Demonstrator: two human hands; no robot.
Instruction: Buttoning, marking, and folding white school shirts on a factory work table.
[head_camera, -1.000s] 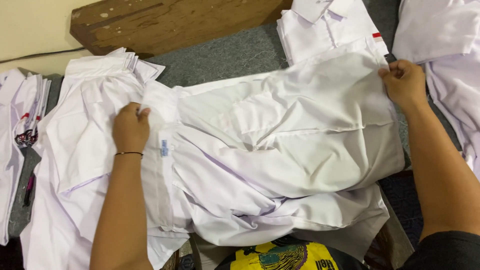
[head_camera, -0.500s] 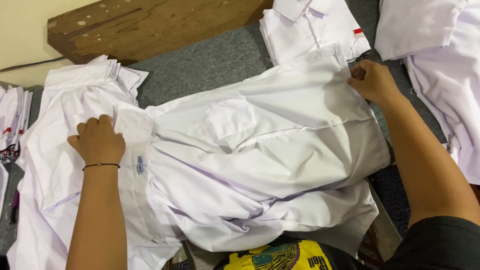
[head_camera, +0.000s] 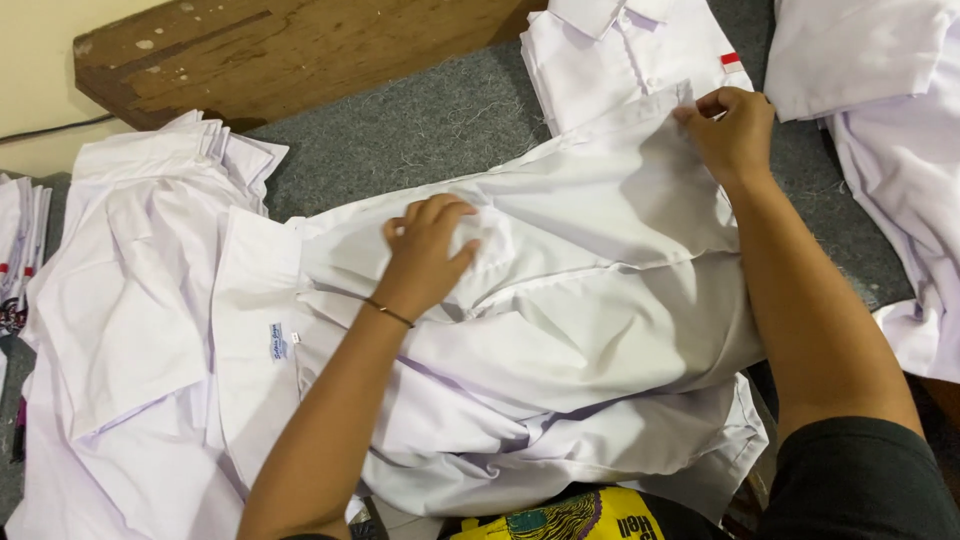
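Note:
A white shirt (head_camera: 600, 330) lies spread across a grey felt surface (head_camera: 420, 130), collar to the left with a small label (head_camera: 278, 340). My left hand (head_camera: 428, 250) presses flat on the shirt's chest, fingers together, a thin bracelet on the wrist. My right hand (head_camera: 728, 130) pinches the shirt's hem edge at the far right, lifting the fabric a little.
A stack of white shirts (head_camera: 130, 300) lies under the collar on the left. A folded white shirt with a red tag (head_camera: 620, 50) sits at the top. More white cloth (head_camera: 890, 120) lies at the right. A worn wooden board (head_camera: 300, 50) lines the back. A yellow printed item (head_camera: 560, 515) shows at the bottom.
My left hand has moved right, from the collar area onto the shirt's chest. My right hand still holds the hem edge, with the fabric pulled a little toward the upper right.

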